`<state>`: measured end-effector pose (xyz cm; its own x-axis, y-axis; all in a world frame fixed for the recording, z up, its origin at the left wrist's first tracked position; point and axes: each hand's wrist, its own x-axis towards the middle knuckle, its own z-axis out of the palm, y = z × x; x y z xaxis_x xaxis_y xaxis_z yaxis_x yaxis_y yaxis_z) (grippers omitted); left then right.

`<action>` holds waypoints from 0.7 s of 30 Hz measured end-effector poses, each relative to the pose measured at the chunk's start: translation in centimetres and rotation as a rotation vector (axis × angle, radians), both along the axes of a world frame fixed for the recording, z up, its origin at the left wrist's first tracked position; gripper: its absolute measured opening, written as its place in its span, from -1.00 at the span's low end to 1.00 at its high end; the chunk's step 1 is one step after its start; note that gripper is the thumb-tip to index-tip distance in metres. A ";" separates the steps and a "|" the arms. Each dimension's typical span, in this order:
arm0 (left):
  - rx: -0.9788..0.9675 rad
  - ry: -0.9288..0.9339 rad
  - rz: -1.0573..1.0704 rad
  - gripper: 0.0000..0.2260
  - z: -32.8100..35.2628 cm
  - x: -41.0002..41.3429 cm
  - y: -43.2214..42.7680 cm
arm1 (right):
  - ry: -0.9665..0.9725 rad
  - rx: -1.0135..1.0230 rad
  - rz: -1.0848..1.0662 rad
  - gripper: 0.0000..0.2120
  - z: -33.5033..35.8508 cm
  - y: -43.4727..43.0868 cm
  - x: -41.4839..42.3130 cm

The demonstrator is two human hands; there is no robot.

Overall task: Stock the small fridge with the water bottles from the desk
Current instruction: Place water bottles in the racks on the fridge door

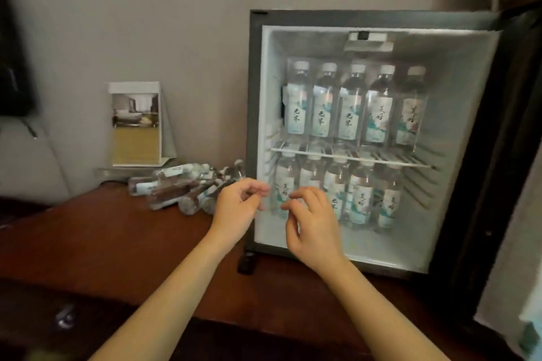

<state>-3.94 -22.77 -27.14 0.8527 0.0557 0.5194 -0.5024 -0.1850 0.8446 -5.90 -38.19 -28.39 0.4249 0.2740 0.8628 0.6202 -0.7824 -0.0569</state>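
Fingers (258, 189) of left hand (237, 209), right hand (313, 228) curling loosely, seemingly gripping nothing; small black fridge (254, 126) holding upright clear plastic water bottles (350, 102).

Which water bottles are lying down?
The pile on the desk, left of the fridge; the bottles inside all stand upright.

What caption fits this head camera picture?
Empty left hand and right hand hover before the open small fridge holding water bottles; more bottles lie on the desk.
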 end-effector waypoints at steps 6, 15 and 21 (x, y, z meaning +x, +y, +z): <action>0.020 0.168 0.197 -0.65 -4.7 3.2 8.5 | 0.340 -0.030 0.125 -0.78 -4.4 9.2 5.3; -0.012 0.394 0.311 -0.62 -10.3 12.1 13.2 | 1.005 0.248 -0.080 -0.56 -6.8 18.5 17.7; -0.031 0.322 0.407 -0.68 -11.2 18.0 13.3 | 1.052 0.493 -0.275 -0.40 -6.9 20.7 24.5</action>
